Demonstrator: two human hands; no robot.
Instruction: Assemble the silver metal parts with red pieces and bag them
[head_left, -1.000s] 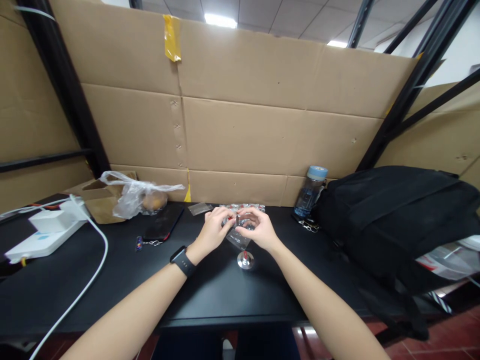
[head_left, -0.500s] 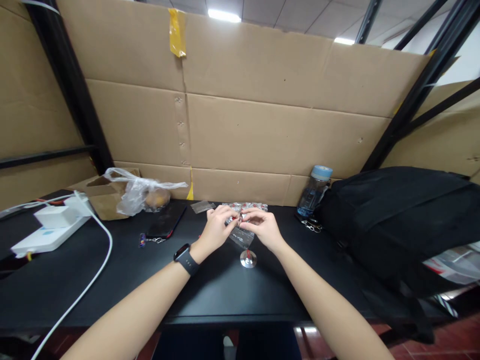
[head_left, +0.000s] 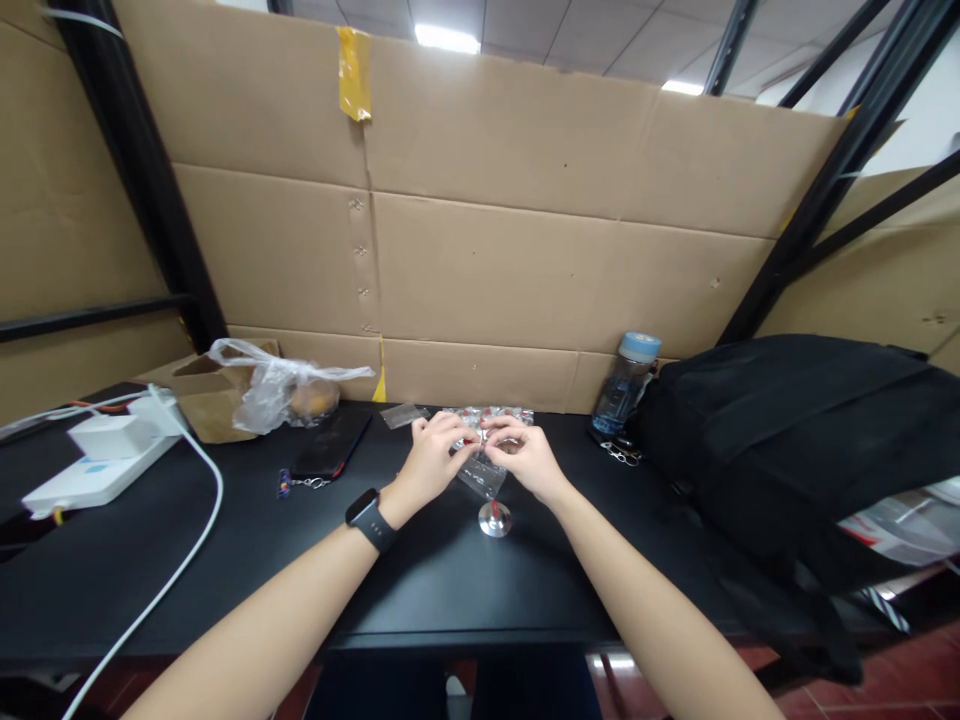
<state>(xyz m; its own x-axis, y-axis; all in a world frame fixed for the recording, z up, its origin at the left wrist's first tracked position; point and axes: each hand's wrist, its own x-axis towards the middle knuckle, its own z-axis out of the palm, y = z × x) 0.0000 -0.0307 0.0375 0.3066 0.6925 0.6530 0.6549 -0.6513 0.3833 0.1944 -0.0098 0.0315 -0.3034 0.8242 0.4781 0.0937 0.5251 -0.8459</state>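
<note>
Fine fingertip work on a small red piece (head_left: 472,439) seems the step in hand: it sits between the hands, above a clear, printed plastic bag (head_left: 486,482). The left hand's (head_left: 430,456) fingers appear to pinch it; the right hand's (head_left: 529,462) curl close by, but whether they grip anything I cannot tell. A round, shiny silver metal disc (head_left: 495,521) lies nearer the body on the black counter (head_left: 427,595); the next move calls for steady, light fingertips
</note>
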